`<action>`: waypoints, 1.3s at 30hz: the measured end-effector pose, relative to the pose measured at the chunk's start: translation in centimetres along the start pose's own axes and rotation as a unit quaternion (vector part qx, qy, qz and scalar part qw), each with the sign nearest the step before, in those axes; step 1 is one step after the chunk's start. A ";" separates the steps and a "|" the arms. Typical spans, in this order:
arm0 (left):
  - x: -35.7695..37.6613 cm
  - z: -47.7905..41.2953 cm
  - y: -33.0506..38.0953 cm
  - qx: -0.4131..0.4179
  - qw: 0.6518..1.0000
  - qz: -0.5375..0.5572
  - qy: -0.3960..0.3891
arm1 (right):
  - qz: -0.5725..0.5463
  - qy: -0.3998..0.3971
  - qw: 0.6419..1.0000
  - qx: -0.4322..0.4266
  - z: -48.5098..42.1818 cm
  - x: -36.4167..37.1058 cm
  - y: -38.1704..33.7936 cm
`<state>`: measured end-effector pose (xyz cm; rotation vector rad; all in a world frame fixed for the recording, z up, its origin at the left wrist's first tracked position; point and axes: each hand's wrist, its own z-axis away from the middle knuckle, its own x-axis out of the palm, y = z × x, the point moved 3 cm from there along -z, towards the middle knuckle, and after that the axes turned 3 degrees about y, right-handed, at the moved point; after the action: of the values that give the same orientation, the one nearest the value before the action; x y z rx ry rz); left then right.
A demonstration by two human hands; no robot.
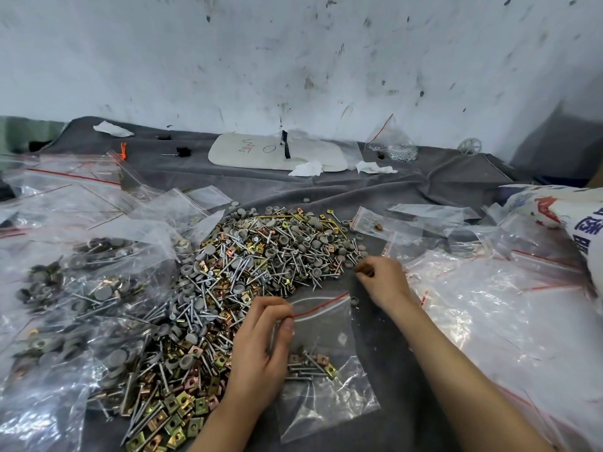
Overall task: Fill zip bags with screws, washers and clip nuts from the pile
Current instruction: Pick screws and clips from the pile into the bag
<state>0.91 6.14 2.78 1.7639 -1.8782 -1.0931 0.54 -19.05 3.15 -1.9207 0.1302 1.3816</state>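
sack (pixel 554 216) cut off right, pinched piece (pixel 361 271) indistinct

One wide head-worn view looks forward and down, close over the pile (pixel 261 256) on the worktop (pixel 375 187), the wall (pixel 293 60) filling the top.

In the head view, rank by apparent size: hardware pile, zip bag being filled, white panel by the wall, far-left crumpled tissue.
1. hardware pile.
2. zip bag and white panel: unranked, the bag lies much nearer the camera.
3. crumpled tissue, plainly smallest.

grey cloth (pixel 375 187), white board (pixel 248 151), printed sack (pixel 567 213)
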 end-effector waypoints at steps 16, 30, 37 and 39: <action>0.1 -0.2 -0.3 -0.005 1.000 0.003 0.002 | 0.028 0.062 0.996 0.061 -2.2 -0.5 2.4; -0.2 -0.3 -0.1 0.006 1.000 -0.004 0.000 | -0.213 -0.132 0.947 -0.203 6.3 -5.8 -9.0; -0.1 -0.1 0.0 -0.005 1.000 0.007 0.007 | -0.105 -0.033 0.993 -0.039 2.6 -4.4 -5.4; -0.1 0.0 0.2 -0.002 1.000 0.011 0.008 | 0.005 -0.098 0.995 -0.013 2.6 -2.3 -3.7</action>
<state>0.81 6.20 2.97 1.7404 -1.8808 -1.0714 -0.67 -15.55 6.67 -1.7943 0.0268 1.5766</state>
